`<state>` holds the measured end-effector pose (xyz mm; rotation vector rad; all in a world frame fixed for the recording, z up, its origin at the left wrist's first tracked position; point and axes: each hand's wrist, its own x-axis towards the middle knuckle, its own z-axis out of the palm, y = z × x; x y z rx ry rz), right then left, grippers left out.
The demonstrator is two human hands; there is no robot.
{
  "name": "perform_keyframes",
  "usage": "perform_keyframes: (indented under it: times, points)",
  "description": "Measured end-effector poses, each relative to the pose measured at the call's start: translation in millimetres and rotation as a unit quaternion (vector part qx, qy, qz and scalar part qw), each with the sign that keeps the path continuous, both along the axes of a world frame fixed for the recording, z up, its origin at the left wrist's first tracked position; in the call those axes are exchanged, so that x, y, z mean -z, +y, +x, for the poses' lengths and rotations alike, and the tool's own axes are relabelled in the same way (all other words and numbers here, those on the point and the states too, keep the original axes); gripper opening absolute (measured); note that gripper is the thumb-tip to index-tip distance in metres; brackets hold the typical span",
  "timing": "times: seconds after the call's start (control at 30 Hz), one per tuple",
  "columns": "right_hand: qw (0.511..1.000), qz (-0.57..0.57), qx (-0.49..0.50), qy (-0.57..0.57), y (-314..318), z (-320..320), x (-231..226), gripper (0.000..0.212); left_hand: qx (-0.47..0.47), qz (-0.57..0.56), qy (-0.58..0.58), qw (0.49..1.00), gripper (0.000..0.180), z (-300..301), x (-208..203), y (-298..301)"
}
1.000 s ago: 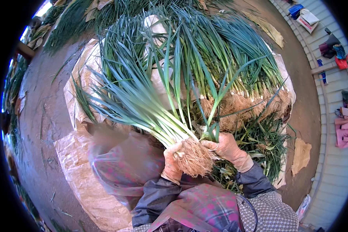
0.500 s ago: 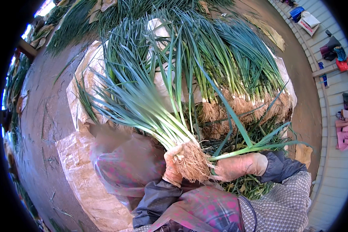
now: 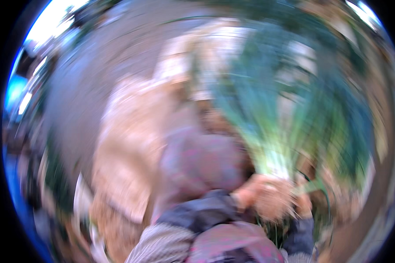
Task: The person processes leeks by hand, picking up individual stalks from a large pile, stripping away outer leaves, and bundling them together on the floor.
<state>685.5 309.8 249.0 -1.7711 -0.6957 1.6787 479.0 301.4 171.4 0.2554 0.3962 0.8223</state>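
Observation:
The whole picture is smeared by motion. My left hand (image 3: 250, 189), in a pale orange glove, is closed round the root end of a bunch of green onions (image 3: 274, 163). The white stems fan up and away into long green leaves, and the tangle of brown roots (image 3: 274, 202) hangs towards me. Against the right side of the bunch is my gloved right hand (image 3: 303, 200). A loose green onion stalk (image 3: 313, 186) sticks out to the right from it. The right fingers are blurred and partly hidden behind the bunch.
More green onions (image 3: 344, 122) lie in a row to the right, roots towards me. Pale sacking (image 3: 127, 144) covers the ground on the left, beside my purple-patterned covered knee (image 3: 199, 160). Bare brown floor (image 3: 103, 65) lies beyond it.
My view has swung left, so the hands and bunch appear farther right. The bunch now points more upright, and my right hand has come up close against its side.

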Motion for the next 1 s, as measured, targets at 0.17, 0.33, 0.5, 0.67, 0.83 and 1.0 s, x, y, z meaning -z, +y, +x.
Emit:
perform_keyframes:
  times: [0.17, 0.33, 0.5, 0.67, 0.83, 1.0]
  points:
    - [0.996, 0.076, -0.036, 0.039, 28.1, -54.9, -1.1, 0.041, -0.018, -0.138, -0.112, 0.984, 0.021, 40.8, -20.0, 6.7]
    - [0.992, 0.083, -0.073, 0.057, 26.0, -63.5, -20.1, 0.044, -0.046, -0.131, -0.135, 0.981, 0.022, 51.4, -2.4, -12.6]
    - [0.994, 0.085, 0.007, 0.063, 74.7, -55.1, -43.0, 0.046, 0.006, -0.087, -0.068, 0.994, 0.025, -2.5, -28.7, -9.7]
    - [0.740, 0.303, -0.305, -0.517, 169.5, 11.2, 57.5, 0.029, 0.026, -0.156, -0.162, 0.974, 0.056, -3.1, -20.8, 15.7]
    - [0.683, 0.134, -0.328, -0.639, 158.8, 42.0, 70.1, 0.025, 0.056, -0.139, -0.241, 0.959, 0.068, 41.7, -82.2, 19.3]
    - [0.620, 0.136, -0.370, -0.679, 122.5, 15.5, 76.0, 0.027, 0.020, -0.134, -0.227, 0.964, 0.068, 24.9, -103.1, 6.6]
